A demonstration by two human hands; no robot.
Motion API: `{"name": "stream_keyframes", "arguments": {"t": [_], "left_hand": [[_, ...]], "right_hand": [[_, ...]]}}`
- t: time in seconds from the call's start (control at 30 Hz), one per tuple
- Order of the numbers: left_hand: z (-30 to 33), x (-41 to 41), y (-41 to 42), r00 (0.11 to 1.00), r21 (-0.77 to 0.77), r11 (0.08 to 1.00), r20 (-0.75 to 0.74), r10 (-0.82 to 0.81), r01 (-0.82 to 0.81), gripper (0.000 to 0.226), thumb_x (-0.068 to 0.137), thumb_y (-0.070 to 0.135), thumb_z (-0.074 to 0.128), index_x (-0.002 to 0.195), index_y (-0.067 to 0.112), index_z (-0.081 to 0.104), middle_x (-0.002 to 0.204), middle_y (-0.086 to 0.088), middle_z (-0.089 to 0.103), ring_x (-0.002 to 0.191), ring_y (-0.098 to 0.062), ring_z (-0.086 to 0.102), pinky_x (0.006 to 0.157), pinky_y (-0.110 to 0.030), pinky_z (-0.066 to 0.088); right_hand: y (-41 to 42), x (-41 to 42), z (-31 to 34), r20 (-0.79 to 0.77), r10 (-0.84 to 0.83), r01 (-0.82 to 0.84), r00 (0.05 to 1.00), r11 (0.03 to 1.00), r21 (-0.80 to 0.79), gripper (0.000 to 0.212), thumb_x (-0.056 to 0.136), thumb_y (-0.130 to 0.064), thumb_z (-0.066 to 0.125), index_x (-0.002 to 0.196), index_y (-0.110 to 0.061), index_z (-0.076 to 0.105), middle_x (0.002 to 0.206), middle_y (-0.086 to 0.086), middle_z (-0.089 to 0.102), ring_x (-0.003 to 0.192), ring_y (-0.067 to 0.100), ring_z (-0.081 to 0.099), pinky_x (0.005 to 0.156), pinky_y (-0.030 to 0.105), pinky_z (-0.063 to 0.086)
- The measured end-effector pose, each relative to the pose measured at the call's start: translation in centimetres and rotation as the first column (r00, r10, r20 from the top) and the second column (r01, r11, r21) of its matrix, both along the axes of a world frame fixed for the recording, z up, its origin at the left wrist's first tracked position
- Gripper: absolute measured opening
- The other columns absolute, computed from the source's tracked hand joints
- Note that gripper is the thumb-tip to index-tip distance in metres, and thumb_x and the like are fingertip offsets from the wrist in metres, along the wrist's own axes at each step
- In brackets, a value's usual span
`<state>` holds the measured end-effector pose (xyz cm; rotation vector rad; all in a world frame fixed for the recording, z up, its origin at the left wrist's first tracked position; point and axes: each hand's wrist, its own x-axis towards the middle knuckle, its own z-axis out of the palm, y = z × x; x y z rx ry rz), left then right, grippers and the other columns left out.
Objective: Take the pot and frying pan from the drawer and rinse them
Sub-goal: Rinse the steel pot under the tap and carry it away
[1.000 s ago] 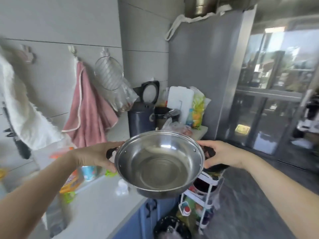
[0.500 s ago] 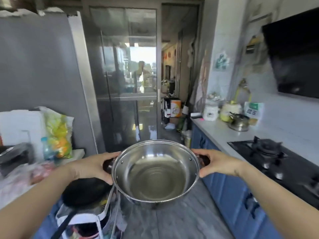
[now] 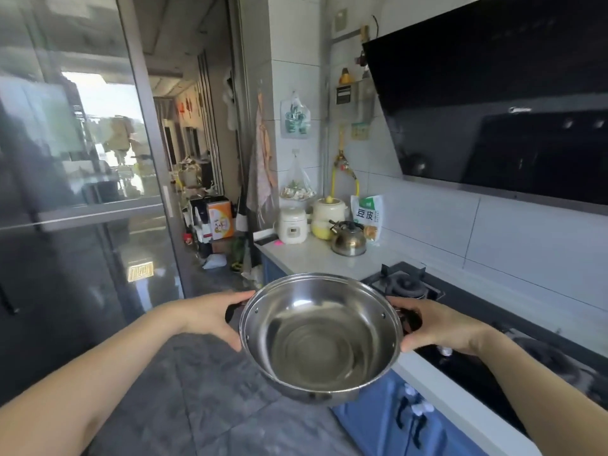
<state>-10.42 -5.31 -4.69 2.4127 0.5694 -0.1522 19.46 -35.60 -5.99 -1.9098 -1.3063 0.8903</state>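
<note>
A glass sliding door fills the left of the scene, with a cluttered hallway far behind it. The left hand is curled round the pot's dark left handle, thumb on top. The steel pot is held in the air at near centre, over the grey floor and just left of the counter edge, its mouth tipped toward the camera and its inside bare. The right hand grips the pot's right handle, fingers wrapped round it. Far on the white counter stand a rice cooker and a kettle. At right lie the gas hob and, above it, the black range hood; blue cabinets sit below
</note>
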Motion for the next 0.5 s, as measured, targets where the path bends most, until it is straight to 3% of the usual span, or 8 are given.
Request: {"name": "stream_keyframes", "arguments": {"t": [0.07,0.13,0.2,0.27,0.37,0.5], "left_hand": [[-0.7,5.2,2.5,0.999,-0.018,0.999,-0.002,-0.048,0.048,0.109,0.066,0.026,0.09,0.148,0.044,0.022,0.142,0.03,0.031,0.137,0.004,0.027,0.103,-0.004,0.022],[-1.7,10.3,4.9,0.996,-0.049,0.995,0.014,-0.088,0.088,0.103,0.066,0.024,0.09,0.14,0.051,0.024,0.135,0.036,0.034,0.134,0.007,0.03,0.094,0.005,0.022],[-2.5,15.1,7.1,0.993,-0.043,0.992,0.027,-0.114,0.115,0.102,0.06,0.034,0.092,0.133,0.057,0.025,0.135,0.036,0.037,0.133,0.007,0.032,0.091,0.007,0.023],[-3.3,19.6,9.5,0.993,-0.047,0.992,0.022,-0.114,0.115,0.101,0.059,0.036,0.091,0.133,0.056,0.025,0.131,0.037,0.038,0.13,0.009,0.036,0.088,0.008,0.024],[-4.0,25.0,12.9,0.995,-0.068,0.992,0.011,-0.102,0.103,0.093,0.07,0.018,0.088,0.134,0.051,0.029,0.124,0.043,0.039,0.117,0.019,0.038,0.084,0.009,0.027],[-5.5,32.2,18.7,0.995,-0.06,0.993,0.01,-0.103,0.104,0.09,0.065,0.024,0.091,0.126,0.062,0.036,0.134,0.031,0.05,0.128,0.007,0.041,0.092,0.003,0.029]], "right_hand": [[1.1,3.8,-0.7,0.007,-0.05,0.05,0.999,0.999,-0.011,0.074,0.07,-0.017,0.087,0.128,-0.045,0.05,0.105,-0.031,0.067,0.096,-0.019,0.058,0.073,-0.001,0.042],[2.6,7.8,-1.3,0.037,-0.083,0.084,0.996,0.996,-0.031,0.082,0.065,-0.03,0.09,0.135,-0.045,0.048,0.113,-0.024,0.067,0.104,-0.01,0.06,0.09,0.011,0.045],[4.4,11.6,-1.7,0.061,-0.094,0.097,0.994,0.994,-0.045,0.083,0.065,-0.03,0.09,0.134,-0.048,0.049,0.118,-0.02,0.067,0.111,-0.003,0.06,0.106,0.028,0.041],[6.4,15.6,-1.7,0.068,-0.104,0.107,0.992,0.994,-0.039,0.077,0.068,-0.02,0.088,0.13,-0.051,0.052,0.117,-0.017,0.067,0.111,-0.002,0.06,0.103,0.024,0.042],[9.5,20.9,-1.8,0.071,-0.117,0.12,0.991,0.992,-0.046,0.072,0.07,-0.018,0.086,0.122,-0.057,0.055,0.117,0.002,0.068,0.112,0.013,0.063,0.086,0.016,0.052],[15.3,28.9,-2.5,0.103,-0.105,0.113,0.989,0.99,-0.08,0.067,0.071,-0.015,0.082,0.119,-0.055,0.058,0.108,-0.009,0.072,0.105,0.01,0.066,0.093,0.024,0.051]]}}
